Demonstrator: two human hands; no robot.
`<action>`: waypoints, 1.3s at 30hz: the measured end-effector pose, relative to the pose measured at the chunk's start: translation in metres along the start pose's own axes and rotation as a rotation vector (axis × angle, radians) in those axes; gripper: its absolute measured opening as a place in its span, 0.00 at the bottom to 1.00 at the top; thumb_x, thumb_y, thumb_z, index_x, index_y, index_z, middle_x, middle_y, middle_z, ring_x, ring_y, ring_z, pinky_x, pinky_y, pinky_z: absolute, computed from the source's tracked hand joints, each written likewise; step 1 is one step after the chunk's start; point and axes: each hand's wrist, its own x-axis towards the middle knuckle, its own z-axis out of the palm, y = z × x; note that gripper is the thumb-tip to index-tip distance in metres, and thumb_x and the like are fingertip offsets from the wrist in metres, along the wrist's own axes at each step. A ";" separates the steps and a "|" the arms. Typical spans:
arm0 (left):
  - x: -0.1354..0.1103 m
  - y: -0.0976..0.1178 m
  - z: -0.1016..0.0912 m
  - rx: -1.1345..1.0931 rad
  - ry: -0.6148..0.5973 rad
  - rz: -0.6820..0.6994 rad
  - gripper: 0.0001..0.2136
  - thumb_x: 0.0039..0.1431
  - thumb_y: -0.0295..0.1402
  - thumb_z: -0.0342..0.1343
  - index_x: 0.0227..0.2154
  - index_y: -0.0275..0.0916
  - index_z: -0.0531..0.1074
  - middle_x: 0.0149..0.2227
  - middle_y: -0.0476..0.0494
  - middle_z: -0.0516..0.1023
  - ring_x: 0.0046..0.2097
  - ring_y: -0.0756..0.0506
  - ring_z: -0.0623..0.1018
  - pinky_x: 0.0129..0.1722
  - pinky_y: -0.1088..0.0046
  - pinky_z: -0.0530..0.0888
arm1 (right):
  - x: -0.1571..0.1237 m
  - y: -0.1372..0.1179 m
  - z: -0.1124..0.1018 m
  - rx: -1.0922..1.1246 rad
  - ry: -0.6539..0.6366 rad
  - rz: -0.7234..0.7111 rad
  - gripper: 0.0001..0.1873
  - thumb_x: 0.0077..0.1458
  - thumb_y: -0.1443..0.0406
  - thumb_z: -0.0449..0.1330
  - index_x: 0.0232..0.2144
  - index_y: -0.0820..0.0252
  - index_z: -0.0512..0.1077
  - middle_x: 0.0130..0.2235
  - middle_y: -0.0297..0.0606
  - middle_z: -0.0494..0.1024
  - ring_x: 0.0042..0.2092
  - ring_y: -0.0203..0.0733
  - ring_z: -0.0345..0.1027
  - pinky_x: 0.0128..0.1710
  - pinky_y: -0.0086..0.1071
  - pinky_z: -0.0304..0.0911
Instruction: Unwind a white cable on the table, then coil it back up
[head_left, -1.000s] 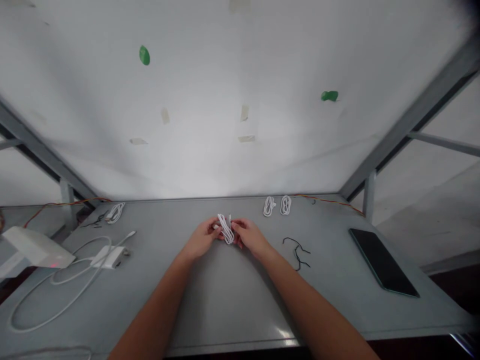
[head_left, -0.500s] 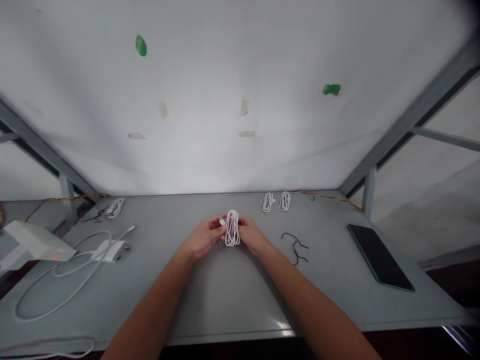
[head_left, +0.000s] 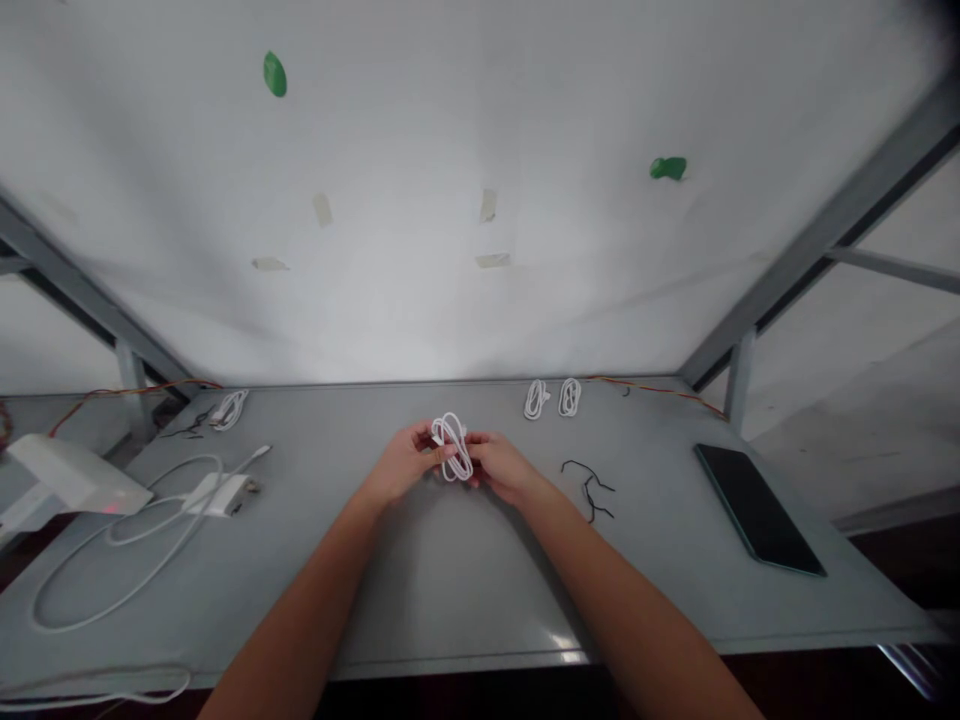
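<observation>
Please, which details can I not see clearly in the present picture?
Head view:
Left grip: some fingertips, hidden behind the white cable coil.
The coil's plug type: too small.
Lower-left cable: continuation cut off by the picture's edge.
White charger: any printing, too small to read.

We see our plain white coiled cable (head_left: 459,462), thin black bent ties (head_left: 588,489), a plain grey flat desk (head_left: 465,580), a black rectangular device (head_left: 760,508) edged in green, one green oval patch (head_left: 275,74).
</observation>
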 end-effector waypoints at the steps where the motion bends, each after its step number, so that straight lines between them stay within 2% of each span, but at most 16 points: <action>1: 0.002 -0.001 -0.001 0.052 0.058 0.026 0.19 0.45 0.44 0.75 0.33 0.37 0.78 0.31 0.43 0.79 0.32 0.46 0.75 0.30 0.72 0.69 | 0.000 -0.001 0.000 0.023 0.007 0.000 0.10 0.44 0.60 0.68 0.24 0.61 0.74 0.22 0.34 0.74 0.21 0.34 0.62 0.18 0.27 0.54; 4: 0.004 -0.002 -0.005 0.106 0.142 0.080 0.18 0.47 0.45 0.73 0.32 0.37 0.77 0.32 0.43 0.80 0.34 0.45 0.76 0.34 0.71 0.72 | -0.002 -0.006 0.001 0.091 0.038 -0.020 0.12 0.44 0.58 0.68 0.26 0.60 0.74 0.24 0.34 0.76 0.24 0.36 0.66 0.21 0.28 0.59; 9: 0.002 -0.002 -0.004 0.023 0.079 0.050 0.17 0.50 0.46 0.72 0.31 0.38 0.76 0.30 0.45 0.80 0.32 0.46 0.77 0.35 0.70 0.73 | -0.007 -0.012 0.003 0.085 -0.055 -0.101 0.21 0.51 0.49 0.69 0.30 0.61 0.76 0.29 0.36 0.78 0.28 0.37 0.67 0.26 0.30 0.61; 13: 0.001 -0.004 -0.004 -0.134 0.029 -0.009 0.18 0.49 0.46 0.73 0.32 0.38 0.76 0.31 0.45 0.80 0.32 0.46 0.78 0.38 0.67 0.75 | -0.008 -0.014 0.001 0.070 -0.101 -0.143 0.22 0.42 0.54 0.77 0.35 0.61 0.78 0.32 0.35 0.79 0.31 0.37 0.69 0.30 0.30 0.62; 16: 0.000 -0.004 -0.005 -0.188 0.009 -0.063 0.19 0.48 0.45 0.74 0.32 0.38 0.75 0.31 0.46 0.79 0.32 0.46 0.78 0.40 0.65 0.76 | -0.006 -0.014 0.000 0.038 -0.095 -0.140 0.23 0.37 0.58 0.79 0.35 0.61 0.79 0.32 0.35 0.80 0.31 0.37 0.70 0.30 0.29 0.63; 21: -0.002 -0.002 -0.005 -0.178 -0.048 -0.045 0.17 0.51 0.44 0.73 0.32 0.38 0.75 0.31 0.47 0.78 0.33 0.47 0.78 0.40 0.67 0.75 | -0.005 -0.010 0.003 -0.046 -0.045 -0.175 0.21 0.42 0.54 0.75 0.34 0.61 0.77 0.30 0.35 0.80 0.30 0.38 0.71 0.29 0.31 0.66; 23: -0.003 -0.001 -0.005 -0.191 -0.048 -0.028 0.16 0.51 0.42 0.73 0.33 0.38 0.75 0.31 0.47 0.78 0.32 0.48 0.77 0.40 0.68 0.74 | -0.005 -0.009 0.005 -0.094 0.013 -0.187 0.19 0.44 0.54 0.73 0.33 0.60 0.75 0.29 0.35 0.80 0.30 0.39 0.71 0.28 0.32 0.68; 27: -0.004 0.003 -0.003 -0.292 0.012 -0.008 0.16 0.52 0.39 0.73 0.38 0.38 0.75 0.40 0.45 0.78 0.41 0.46 0.78 0.43 0.68 0.77 | -0.002 -0.007 0.005 -0.138 0.215 -0.197 0.17 0.43 0.58 0.72 0.31 0.57 0.71 0.25 0.30 0.77 0.23 0.37 0.69 0.25 0.32 0.68; 30: -0.002 0.003 0.000 -0.282 0.078 0.016 0.16 0.52 0.41 0.72 0.37 0.38 0.75 0.40 0.45 0.77 0.42 0.45 0.79 0.41 0.68 0.79 | 0.000 -0.005 0.006 -0.134 0.277 -0.183 0.16 0.43 0.59 0.71 0.31 0.57 0.69 0.24 0.29 0.76 0.22 0.37 0.69 0.24 0.32 0.69; 35: 0.004 -0.010 0.005 -0.141 0.265 0.068 0.19 0.50 0.44 0.71 0.38 0.39 0.73 0.35 0.48 0.78 0.30 0.48 0.78 0.27 0.72 0.76 | 0.000 0.004 0.011 -0.067 0.225 -0.168 0.21 0.43 0.58 0.73 0.32 0.55 0.65 0.23 0.28 0.76 0.23 0.39 0.71 0.22 0.32 0.69; 39: 0.009 -0.019 0.004 -0.056 0.382 0.089 0.16 0.49 0.41 0.69 0.36 0.38 0.73 0.34 0.47 0.79 0.26 0.48 0.78 0.26 0.72 0.75 | 0.000 0.005 0.012 0.054 0.115 -0.181 0.25 0.42 0.52 0.76 0.33 0.57 0.68 0.26 0.31 0.77 0.25 0.38 0.71 0.24 0.33 0.71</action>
